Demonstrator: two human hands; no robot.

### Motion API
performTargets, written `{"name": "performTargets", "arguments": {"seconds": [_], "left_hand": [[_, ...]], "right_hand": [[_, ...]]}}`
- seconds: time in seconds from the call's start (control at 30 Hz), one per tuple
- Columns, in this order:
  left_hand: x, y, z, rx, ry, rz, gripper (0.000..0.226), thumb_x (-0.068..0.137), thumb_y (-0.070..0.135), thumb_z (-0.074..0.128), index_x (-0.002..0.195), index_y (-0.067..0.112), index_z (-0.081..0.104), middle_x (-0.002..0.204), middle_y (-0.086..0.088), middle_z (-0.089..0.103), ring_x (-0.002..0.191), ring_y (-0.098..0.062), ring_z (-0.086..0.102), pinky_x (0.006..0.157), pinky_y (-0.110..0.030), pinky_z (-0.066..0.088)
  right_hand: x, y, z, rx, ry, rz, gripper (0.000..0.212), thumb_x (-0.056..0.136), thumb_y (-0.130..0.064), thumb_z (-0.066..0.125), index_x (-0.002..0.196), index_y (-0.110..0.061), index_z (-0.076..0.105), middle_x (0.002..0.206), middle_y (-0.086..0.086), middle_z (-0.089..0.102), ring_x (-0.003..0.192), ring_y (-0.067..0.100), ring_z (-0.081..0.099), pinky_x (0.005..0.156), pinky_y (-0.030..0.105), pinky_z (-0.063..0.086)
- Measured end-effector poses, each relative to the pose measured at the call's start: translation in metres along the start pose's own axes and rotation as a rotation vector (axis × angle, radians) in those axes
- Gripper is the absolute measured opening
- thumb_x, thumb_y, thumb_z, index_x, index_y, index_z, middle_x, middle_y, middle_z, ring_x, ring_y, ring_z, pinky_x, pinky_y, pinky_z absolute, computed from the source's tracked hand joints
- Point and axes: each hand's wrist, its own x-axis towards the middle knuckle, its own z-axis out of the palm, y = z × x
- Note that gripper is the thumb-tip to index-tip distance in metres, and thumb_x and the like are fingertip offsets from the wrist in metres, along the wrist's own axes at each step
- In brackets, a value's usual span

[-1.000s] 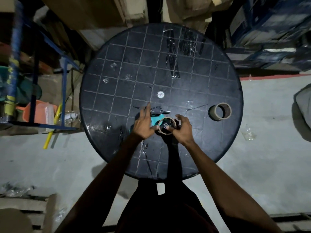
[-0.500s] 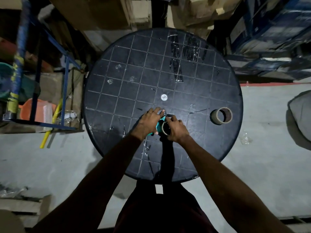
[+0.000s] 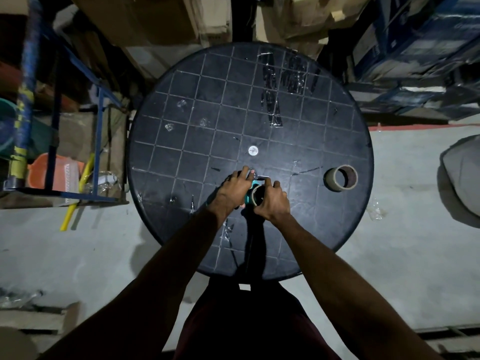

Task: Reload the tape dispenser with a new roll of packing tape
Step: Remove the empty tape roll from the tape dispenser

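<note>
Teal plastic of the tape dispenser [image 3: 255, 183] shows between two hands, near the middle of the round black bench [image 3: 181, 141], a little toward the person. A tan ring of tape [image 3: 254, 197] sits on it, its dark hollow facing up and its rim pale brown; only part of the ring is visible. Metal parts of the dispenser poke out just beyond the left hand's fingers [image 3: 245, 172].

The left hand [image 3: 233, 189] is clenched over the dispenser's body from the left. The right hand [image 3: 274, 202] wraps the tape ring from the right, its fingers curled around the rim. The two hands almost touch.

A second roll [image 3: 340, 178] stands apart to the right, near the bench's edge, with bare surface between it and the hands. The far half of the bench is open apart from shiny strips of stuck tape [image 3: 284, 81] and a small white disc [image 3: 253, 150] at the centre. The near edge lies close behind the wrists.

Off the bench to the left stands a blue metal rack [image 3: 100, 105]; cardboard boxes [image 3: 155, 19] crowd the far side, and pale concrete floor [image 3: 405, 229] lies open to the right.
</note>
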Motion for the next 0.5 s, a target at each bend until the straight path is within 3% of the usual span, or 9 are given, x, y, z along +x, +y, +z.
{"name": "performTargets", "arguments": {"seconds": [0.1,0.23,0.3,0.4,0.5], "left_hand": [[0.000,-0.001,0.000,-0.004,0.007,0.013,0.122,0.061,0.018,0.094,0.157,0.007,0.020,0.150,-0.013,0.025,0.129,-0.037,0.045,0.109,-0.050,0.046],[-0.002,-0.002,0.000,-0.003,0.004,0.017,0.119,0.064,0.017,0.093,0.157,0.007,0.019,0.152,-0.013,0.024,0.130,-0.037,0.044,0.109,-0.050,0.046],[-0.002,0.000,0.000,0.015,-0.009,0.018,0.120,0.065,0.019,0.092,0.157,0.005,0.017,0.151,-0.015,0.024,0.131,-0.038,0.043,0.109,-0.051,0.046],[-0.001,0.003,0.000,0.046,-0.020,0.005,0.120,0.067,0.019,0.091,0.157,0.002,0.013,0.148,-0.016,0.025,0.133,-0.041,0.041,0.106,-0.052,0.048],[-0.001,0.005,0.000,0.056,-0.023,0.003,0.120,0.068,0.020,0.090,0.157,0.001,0.013,0.148,-0.016,0.026,0.133,-0.040,0.041,0.108,-0.051,0.047]], "right_hand": [[0.001,-0.001,-0.009,-0.040,-0.065,0.014,0.121,0.046,-0.065,0.091,0.144,-0.022,0.036,0.128,0.012,0.048,0.116,0.041,0.058,0.094,0.052,0.055],[0.004,0.009,-0.010,-0.235,-0.127,-0.237,0.114,0.057,-0.049,0.093,0.149,-0.024,0.032,0.145,0.006,0.036,0.120,0.039,0.050,0.086,0.053,0.057],[0.003,0.009,-0.008,-0.258,-0.131,-0.224,0.108,0.060,-0.046,0.092,0.147,-0.023,0.033,0.141,0.008,0.039,0.118,0.039,0.051,0.085,0.053,0.057],[0.004,0.001,-0.005,-0.207,-0.075,-0.147,0.119,0.053,-0.057,0.092,0.149,-0.020,0.030,0.135,0.014,0.046,0.112,0.042,0.058,0.086,0.054,0.057],[0.004,-0.002,-0.002,-0.158,-0.049,-0.110,0.121,0.054,-0.055,0.094,0.150,-0.018,0.032,0.133,0.017,0.050,0.111,0.042,0.060,0.088,0.051,0.057]]}}
